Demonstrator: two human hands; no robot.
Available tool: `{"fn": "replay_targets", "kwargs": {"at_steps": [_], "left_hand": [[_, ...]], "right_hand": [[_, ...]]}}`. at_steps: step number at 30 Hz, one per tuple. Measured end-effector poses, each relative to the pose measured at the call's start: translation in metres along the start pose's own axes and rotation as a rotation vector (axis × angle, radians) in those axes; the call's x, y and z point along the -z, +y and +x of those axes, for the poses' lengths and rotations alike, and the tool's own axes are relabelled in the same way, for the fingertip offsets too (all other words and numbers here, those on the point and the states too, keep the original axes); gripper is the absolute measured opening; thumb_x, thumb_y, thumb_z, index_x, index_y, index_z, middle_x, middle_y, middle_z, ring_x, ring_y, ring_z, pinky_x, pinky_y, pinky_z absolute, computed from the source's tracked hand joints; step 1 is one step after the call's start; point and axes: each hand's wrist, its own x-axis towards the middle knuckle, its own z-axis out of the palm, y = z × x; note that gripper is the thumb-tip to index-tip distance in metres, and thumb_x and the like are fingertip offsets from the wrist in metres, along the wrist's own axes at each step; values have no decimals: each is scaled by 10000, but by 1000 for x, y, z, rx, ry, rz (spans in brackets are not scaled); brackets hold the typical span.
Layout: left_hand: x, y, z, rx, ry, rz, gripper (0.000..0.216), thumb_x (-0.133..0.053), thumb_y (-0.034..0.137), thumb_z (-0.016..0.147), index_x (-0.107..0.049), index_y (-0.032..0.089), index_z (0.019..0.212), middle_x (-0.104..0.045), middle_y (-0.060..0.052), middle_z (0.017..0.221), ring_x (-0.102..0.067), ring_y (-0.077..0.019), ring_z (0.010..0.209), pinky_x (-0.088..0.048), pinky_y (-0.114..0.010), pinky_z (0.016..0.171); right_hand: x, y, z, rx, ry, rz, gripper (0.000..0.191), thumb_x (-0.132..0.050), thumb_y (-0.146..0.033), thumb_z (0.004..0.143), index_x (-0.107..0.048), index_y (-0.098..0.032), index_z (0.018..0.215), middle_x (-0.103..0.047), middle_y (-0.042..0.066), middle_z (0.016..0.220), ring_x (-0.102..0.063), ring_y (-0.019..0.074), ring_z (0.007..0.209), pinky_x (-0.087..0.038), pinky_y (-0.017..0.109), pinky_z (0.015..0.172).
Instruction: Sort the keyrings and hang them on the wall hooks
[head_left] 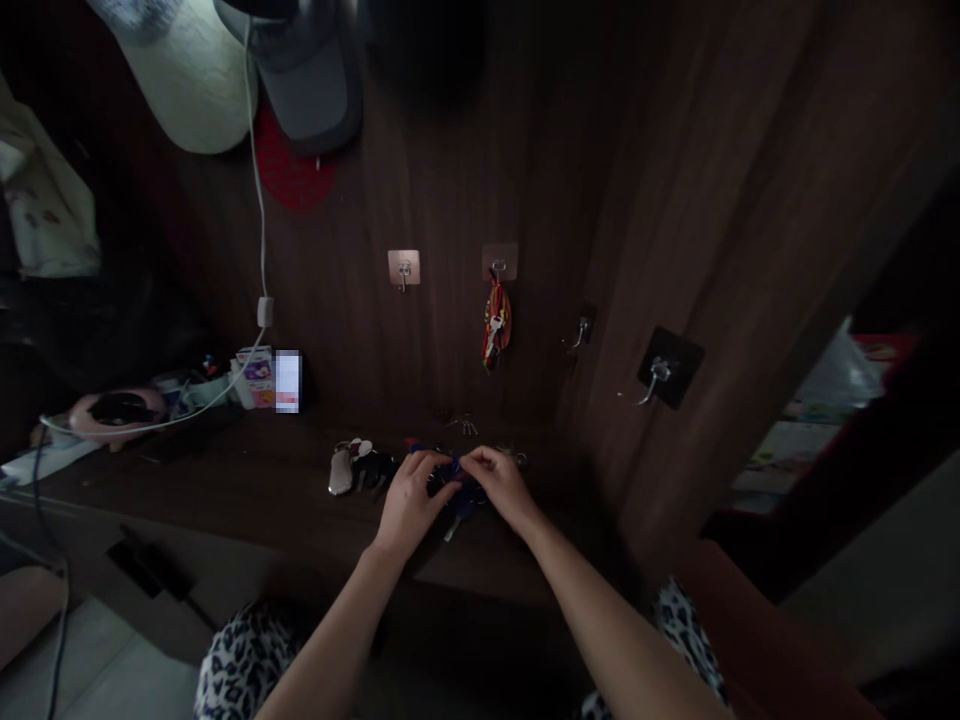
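Note:
In the middle of the dark wooden shelf, my left hand [409, 500] and my right hand [501, 485] meet over a bunch of keys [469, 500] with dark blue parts. The fingers of both hands are closed on it, and a silver key [451, 530] points down toward me from the bunch. My fingers and the dim light hide much of the bunch. To the left of my left hand lies another set of keys [341, 470] with a shiny silver fob and dark pieces. A few small loose keys [468, 426] lie just behind my hands.
Colourful cords with keys [496, 325] hang from a wall hook. Another hook [403, 268] is beside it; black-backed hooks [660, 370] are at right. A lit phone [288, 382], a pink device [118, 410] and a white cable [259, 200] are left. Caps [307, 95] hang above.

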Motion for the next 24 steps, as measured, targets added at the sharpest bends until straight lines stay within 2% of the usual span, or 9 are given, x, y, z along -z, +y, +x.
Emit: {"fn": "replay_targets", "kwargs": {"at_steps": [4,10,12,15,18,22,24], "left_hand": [[1,2,-1,8,10,-2,149,-536,290,806,-592,225,928,-597,-34,941,-561,-171,911,-451,-321,835],[2,2,1,98,30,-174,159,-512,311,814,-630,206,799,-616,-41,908,-588,-151,847,-466,-269,764],[2,0,3,189,70,-264,186,-525,347,796,-621,190,770,-628,-37,867,-590,-149,814,-468,-257,721],[5,-8,10,430,84,-443,278,-491,424,792,-607,171,802,-645,-26,823,-594,-132,699,-465,-229,595],[11,-18,27,613,29,-582,358,-477,476,773,-611,165,891,-670,-34,836,-609,-133,639,-445,-210,490],[25,-28,69,655,43,-730,267,-543,382,731,-635,167,859,-676,-66,1012,-639,-156,789,-495,-232,604],[32,-30,95,686,85,-801,248,-565,329,721,-644,151,874,-681,-96,1005,-643,-161,822,-501,-247,654]], "right_hand": [[-2,2,1,-26,-31,33,247,-603,-419,682,-578,-174,658,-614,-16,603,-568,139,612,-396,244,590],[-2,0,-2,-22,-55,36,230,-595,-406,692,-573,-177,675,-650,5,638,-603,156,648,-422,254,617],[-1,0,-2,16,-45,-18,224,-572,-397,715,-569,-177,672,-653,10,641,-595,151,639,-419,249,610],[2,3,1,76,23,-105,219,-534,-377,748,-551,-179,656,-643,10,612,-581,146,610,-407,246,597],[4,8,5,101,85,-142,212,-509,-361,763,-533,-184,648,-636,10,583,-578,148,587,-401,246,579],[4,10,7,107,114,-175,206,-495,-345,768,-519,-189,636,-628,8,554,-574,148,560,-403,244,559],[4,10,6,110,103,-204,201,-488,-337,772,-519,-189,639,-627,5,552,-574,146,557,-404,241,559]]}}
